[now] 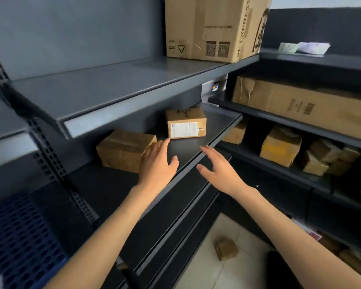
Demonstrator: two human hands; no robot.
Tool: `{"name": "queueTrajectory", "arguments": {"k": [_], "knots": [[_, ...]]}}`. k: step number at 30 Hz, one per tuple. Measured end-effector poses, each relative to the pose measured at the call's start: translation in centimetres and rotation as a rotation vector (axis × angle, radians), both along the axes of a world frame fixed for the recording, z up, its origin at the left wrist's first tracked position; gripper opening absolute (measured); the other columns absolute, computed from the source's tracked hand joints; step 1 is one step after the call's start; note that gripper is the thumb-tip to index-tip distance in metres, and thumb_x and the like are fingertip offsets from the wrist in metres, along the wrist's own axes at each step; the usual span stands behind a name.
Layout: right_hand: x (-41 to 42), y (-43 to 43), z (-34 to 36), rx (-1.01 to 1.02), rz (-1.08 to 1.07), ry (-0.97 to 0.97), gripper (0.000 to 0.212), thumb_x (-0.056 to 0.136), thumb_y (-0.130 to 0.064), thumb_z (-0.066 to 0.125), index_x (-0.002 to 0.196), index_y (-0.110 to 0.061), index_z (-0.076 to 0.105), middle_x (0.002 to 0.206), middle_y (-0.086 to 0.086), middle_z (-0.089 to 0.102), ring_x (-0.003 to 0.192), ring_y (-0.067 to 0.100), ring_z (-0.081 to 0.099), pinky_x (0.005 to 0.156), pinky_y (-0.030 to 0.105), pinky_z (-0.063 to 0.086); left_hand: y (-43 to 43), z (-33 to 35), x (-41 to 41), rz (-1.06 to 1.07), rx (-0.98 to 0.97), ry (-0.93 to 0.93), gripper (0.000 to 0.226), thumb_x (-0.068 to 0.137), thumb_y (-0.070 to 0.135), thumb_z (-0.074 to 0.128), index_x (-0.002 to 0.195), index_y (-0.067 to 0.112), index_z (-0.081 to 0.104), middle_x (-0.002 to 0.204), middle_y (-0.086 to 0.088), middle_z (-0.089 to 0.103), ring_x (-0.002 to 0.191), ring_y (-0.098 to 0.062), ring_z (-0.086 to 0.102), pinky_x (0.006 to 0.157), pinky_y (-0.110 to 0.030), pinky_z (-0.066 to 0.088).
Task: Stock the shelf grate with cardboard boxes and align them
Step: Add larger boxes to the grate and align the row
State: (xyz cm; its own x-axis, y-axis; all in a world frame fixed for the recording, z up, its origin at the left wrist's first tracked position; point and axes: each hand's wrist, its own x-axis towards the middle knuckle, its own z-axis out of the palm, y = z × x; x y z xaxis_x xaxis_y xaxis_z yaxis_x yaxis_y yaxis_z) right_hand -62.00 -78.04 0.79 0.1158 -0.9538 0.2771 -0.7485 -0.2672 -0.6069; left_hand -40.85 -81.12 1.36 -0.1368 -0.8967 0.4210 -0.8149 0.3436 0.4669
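head view: the labelled box (pixel 186 125) sits on the dark middle shelf (pixel 196 147), long axis running 9 to 3 o'clock, its white label facing the camera, print too small to read. at its 8 o'clock the plain box (pixel 123 150) lies angled, long axis toward 10 o'clock. the left hand (pixel 156 163) hovers beside the plain box, fingers spread and empty; the right hand (pixel 219 165), at 3 o'clock of the left, is also spread and empty. on the top shelf (pixel 113 88) a big carton (pixel 215 26) reads "express". a small box (pixel 226 248) lies on the tiled floor (pixel 227 274).
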Motion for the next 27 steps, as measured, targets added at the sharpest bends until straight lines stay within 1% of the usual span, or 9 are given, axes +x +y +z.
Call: {"name": "queueTrajectory", "arguments": {"k": [8, 13, 15, 16, 18, 19, 21, 23, 27], "knots": [[-4.0, -15.0, 1.2, -0.008, 0.159, 0.072, 0.066, 0.089, -0.032, 0.058, 0.148, -0.031, 0.027, 0.158, 0.000, 0.020, 0.146, 0.017, 0.010, 0.116, 0.037, 0.020, -12.2, 0.8, -1.4, 0.332, 0.180, -0.238, 0.069, 0.092, 0.049, 0.048, 0.150, 0.029, 0.019, 0.159, -0.009, 0.017, 0.144, -0.034, 0.011, 0.112, -0.054, 0.022], [-6.2, -24.7, 2.1, -0.138, 0.122, 0.317, 0.060, 0.090, -0.041, 0.056, 0.142, -0.018, 0.037, 0.158, 0.009, 0.021, 0.146, 0.034, 0.006, 0.115, 0.056, 0.013, -14.8, 0.0, -1.4, 0.468, 0.299, -0.379, 0.065, 0.090, 0.055, 0.042, 0.147, 0.029, 0.027, 0.154, -0.005, 0.029, 0.139, -0.031, 0.025, 0.110, -0.058, 0.021], [-6.5, -27.7, 1.9, -0.092, 0.147, 0.364, 0.062, 0.090, -0.044, 0.053, 0.144, -0.021, 0.034, 0.157, 0.008, 0.022, 0.145, 0.038, 0.010, 0.114, 0.056, 0.013, -15.2, -0.1, -1.4, 0.527, 0.279, -0.391, 0.050, 0.089, 0.054, 0.043, 0.130, 0.026, 0.049, 0.136, -0.004, 0.052, 0.130, -0.029, 0.041, 0.106, -0.055, 0.027], [-6.5, -28.9, 1.7, -0.066, 0.179, 0.394, 0.062, 0.090, -0.047, 0.052, 0.144, -0.023, 0.033, 0.156, 0.008, 0.027, 0.142, 0.039, 0.017, 0.113, 0.055, 0.019, -15.1, -0.1, -1.4, 0.551, 0.254, -0.374, 0.038, 0.089, 0.053, 0.043, 0.109, 0.026, 0.061, 0.117, -0.003, 0.063, 0.119, -0.028, 0.051, 0.102, -0.053, 0.033], [-6.1, -30.6, 1.4, -0.032, 0.243, 0.490, 0.059, 0.090, -0.053, 0.047, 0.142, -0.028, 0.038, 0.150, 0.005, 0.037, 0.135, 0.038, 0.029, 0.106, 0.048, 0.033, -14.7, 0.1, -1.7, 0.589, 0.232, -0.296, 0.036, 0.091, 0.050, 0.044, 0.069, 0.023, 0.056, 0.080, 0.001, 0.061, 0.096, -0.026, 0.060, 0.090, -0.049, 0.044], [-5.8, -31.1, 1.3, -0.038, 0.274, 0.545, 0.057, 0.089, -0.056, 0.045, 0.141, -0.032, 0.041, 0.148, 0.003, 0.041, 0.133, 0.036, 0.031, 0.103, 0.046, 0.035, -14.4, 0.0, -1.9, 0.613, 0.228, -0.265, 0.037, 0.091, 0.049, 0.044, 0.066, 0.023, 0.053, 0.075, 0.003, 0.060, 0.090, -0.024, 0.061, 0.087, -0.049, 0.046], [-5.3, -32.0, 1.6, -0.103, 0.349, 0.592, 0.055, 0.085, -0.060, 0.040, 0.135, -0.037, 0.047, 0.143, 0.001, 0.046, 0.129, 0.036, 0.036, 0.100, 0.045, 0.035, -14.0, -0.3, -2.6, 0.679, 0.191, -0.240, 0.030, 0.092, 0.049, 0.043, 0.085, 0.026, 0.061, 0.085, 0.002, 0.068, 0.090, -0.024, 0.064, 0.088, -0.049, 0.047], [-5.1, -32.9, 2.1, -0.177, 0.411, 0.590, 0.058, 0.080, -0.063, 0.036, 0.132, -0.041, 0.049, 0.139, 0.000, 0.049, 0.124, 0.036, 0.037, 0.096, 0.044, 0.033, -13.7, -0.3, -3.3, 0.768, 0.184, -0.261, 0.032, 0.092, 0.051, 0.044, 0.112, 0.033, 0.061, 0.110, 0.000, 0.068, 0.105, -0.027, 0.060, 0.099, -0.053, 0.039], [-5.5, -34.3, 0.9, -0.106, 0.539, 0.596, 0.068, 0.080, -0.070, 0.037, 0.142, -0.044, 0.032, 0.154, 0.001, 0.026, 0.137, 0.035, 0.018, 0.107, 0.050, 0.021, -12.7, -0.7, -4.1, 0.961, 0.268, -0.314, 0.052, 0.089, 0.059, 0.043, 0.135, 0.034, 0.047, 0.139, -0.007, 0.047, 0.133, -0.034, 0.033, 0.111, -0.062, 0.012]]}}
